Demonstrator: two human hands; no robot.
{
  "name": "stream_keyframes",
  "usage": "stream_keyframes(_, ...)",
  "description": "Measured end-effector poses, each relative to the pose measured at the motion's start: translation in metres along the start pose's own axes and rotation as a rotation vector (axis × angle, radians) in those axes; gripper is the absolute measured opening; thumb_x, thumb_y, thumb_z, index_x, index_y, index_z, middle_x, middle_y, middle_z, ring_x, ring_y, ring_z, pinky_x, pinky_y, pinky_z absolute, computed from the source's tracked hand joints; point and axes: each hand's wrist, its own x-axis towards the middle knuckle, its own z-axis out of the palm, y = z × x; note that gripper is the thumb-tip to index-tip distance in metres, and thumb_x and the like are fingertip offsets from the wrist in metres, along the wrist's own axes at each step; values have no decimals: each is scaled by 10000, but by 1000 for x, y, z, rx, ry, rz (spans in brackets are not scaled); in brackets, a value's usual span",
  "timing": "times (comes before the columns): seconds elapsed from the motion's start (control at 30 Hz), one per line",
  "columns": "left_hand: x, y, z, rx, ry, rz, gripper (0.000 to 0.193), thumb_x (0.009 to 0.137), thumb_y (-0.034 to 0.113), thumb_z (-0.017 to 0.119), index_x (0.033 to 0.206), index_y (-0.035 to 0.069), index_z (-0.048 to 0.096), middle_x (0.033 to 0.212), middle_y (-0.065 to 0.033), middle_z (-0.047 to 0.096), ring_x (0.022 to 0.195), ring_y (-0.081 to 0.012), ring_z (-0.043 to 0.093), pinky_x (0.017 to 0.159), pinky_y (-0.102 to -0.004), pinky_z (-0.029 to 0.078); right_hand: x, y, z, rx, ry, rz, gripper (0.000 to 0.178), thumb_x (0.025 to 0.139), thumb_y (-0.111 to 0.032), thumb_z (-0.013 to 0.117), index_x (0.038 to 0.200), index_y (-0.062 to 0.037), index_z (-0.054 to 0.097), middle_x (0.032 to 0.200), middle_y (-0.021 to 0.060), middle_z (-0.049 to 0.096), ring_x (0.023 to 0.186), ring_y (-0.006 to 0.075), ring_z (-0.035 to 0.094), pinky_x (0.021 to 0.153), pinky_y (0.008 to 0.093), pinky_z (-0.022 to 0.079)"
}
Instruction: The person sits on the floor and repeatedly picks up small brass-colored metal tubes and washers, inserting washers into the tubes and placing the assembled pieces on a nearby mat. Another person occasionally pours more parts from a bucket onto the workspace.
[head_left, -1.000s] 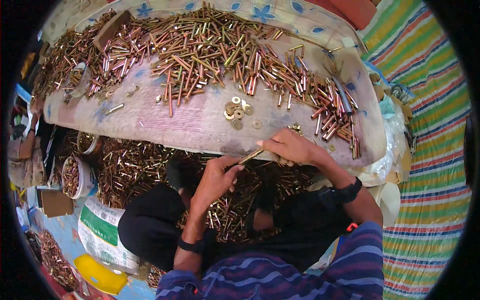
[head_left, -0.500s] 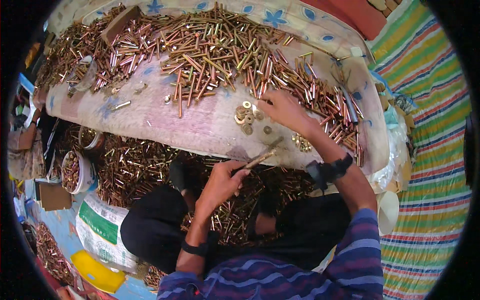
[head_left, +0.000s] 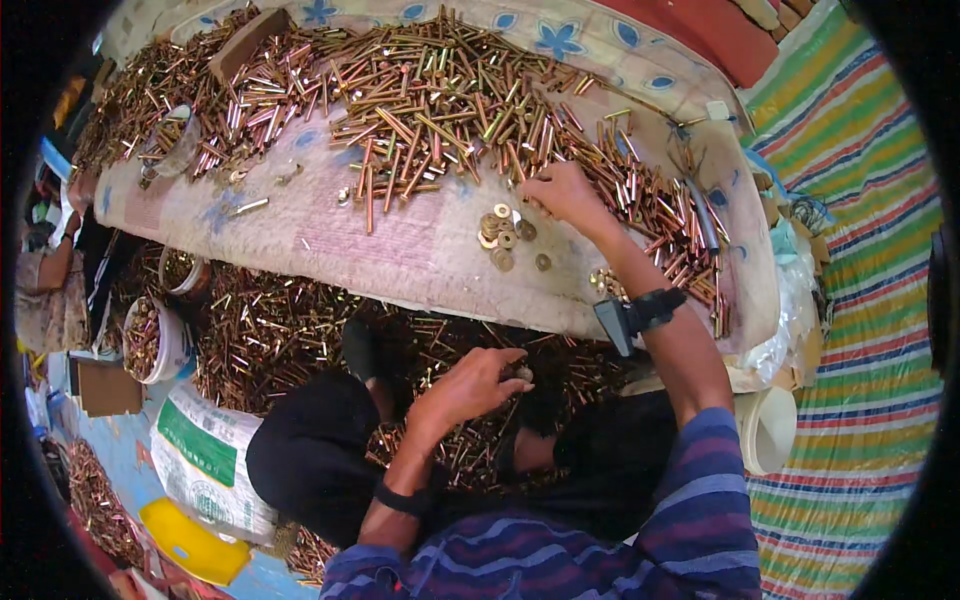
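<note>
Left hand: low, fingers loosely bent; right hand: farther forward, fingers curled

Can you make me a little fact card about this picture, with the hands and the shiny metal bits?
Right hand: fingers bent, at the near edge of the bolt pile; grip unclear
Left hand: fingers curled, over the lower bolt heap; can't tell if it holds anything
Washers: small cluster on the flowered cloth, near the right hand
White bucket: far left, with metal pieces inside
Striped sheet: along the right side
</note>
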Motion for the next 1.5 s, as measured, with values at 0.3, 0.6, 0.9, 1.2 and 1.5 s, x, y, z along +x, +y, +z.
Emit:
stream_keyframes(0.3, 9, 4, -10, -92, 301, -19, 373, 941, 195, 699, 1238, -27, 657, 856, -185, 724, 585, -208, 675, 620, -350, 546, -91, -4, -64, 234, -264, 96, 253, 893, -215, 679, 781, 12, 678, 643, 30, 610, 519, 99, 554, 468, 267, 426)
stream_keyframes(0.6, 13, 15, -7, -68, 443, 58, 384, 938, 106, 681, 1298, -4, 602, 982, -209, 704, 762, -324, 672, 710, -386, 525, -165, -15, -60, 243, -698, 112, 250, 884, -227, 644, 796, 2, 694, 683, 43, 665, 561, 101, 613, 522, 270, 485)
stream_keyframes(0.9, 12, -1, -4, -42, 474, -34, 203, 942, 100, 654, 1087, -36, 694, 975, -260, 693, 892, -418, 668, 802, -439, 519, -125, 13, -18, -1, -206, -212, 370, 929, -321, 672, 947, 47, 640, 772, 179, 683, 689, 320, 677, 632, 431, 527)
stream_keyframes(1.2, 14, -9, -5, -57, 471, -130, 261, 968, 177, 663, 1112, -38, 700, 799, -189, 691, 680, -209, 625, 681, -362, 507, -120, 27, 0, -351, -40, -202, 375, 868, -337, 728, 976, 9, 629, 859, 243, 678, 850, 445, 662, 727, 510, 503)
stream_keyframes(1.5, 13, 1, -8, -185, 416, -260, 268, 965, 183, 651, 1097, -46, 697, 791, -203, 678, 645, -230, 625, 654, -390, 498, -132, 9, -14, 18, -64, -187, 290, 881, -229, 715, 920, 53, 654, 802, 186, 686, 771, 303, 693, 702, 411, 537)
